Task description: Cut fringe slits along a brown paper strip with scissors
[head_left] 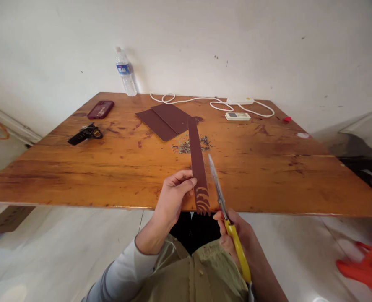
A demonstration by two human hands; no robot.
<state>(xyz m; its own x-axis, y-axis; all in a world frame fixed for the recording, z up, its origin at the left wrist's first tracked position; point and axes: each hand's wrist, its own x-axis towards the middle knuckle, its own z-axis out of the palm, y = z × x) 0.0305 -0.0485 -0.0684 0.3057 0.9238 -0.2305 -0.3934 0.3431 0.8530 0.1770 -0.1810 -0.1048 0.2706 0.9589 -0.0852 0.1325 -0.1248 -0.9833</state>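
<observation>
Right now, pinching a maroon strip (199, 163) between thumb and fingers of the left hand (172, 195), close to the curved slits (202, 200) in its near end! Gripping yellow-handled scissors (232, 233) in the right hand (241, 226), just to the right of the strip and apart from it, pointing up and away with blades seemingly together. Reaching forward along the strip, out above the wooden table (126, 167); impossible to tell whether touching the wood at the far end. Crossing, in this view, a scatter of small scraps (184, 147), then meeting two overlapping maroon sheets (157, 127), mostly to the left. Farther left, spotting a black item (85, 134), too unclear to name, and beyond it a dark red phone (100, 110). At the back, catching a clear, blue-labelled bottle (129, 82), upright by the wall (186, 46). Over to the right, following a looped white cable (192, 99) past a small white box (238, 116). Down on the floor (299, 251), far right, glimpsing something red (365, 268).
</observation>
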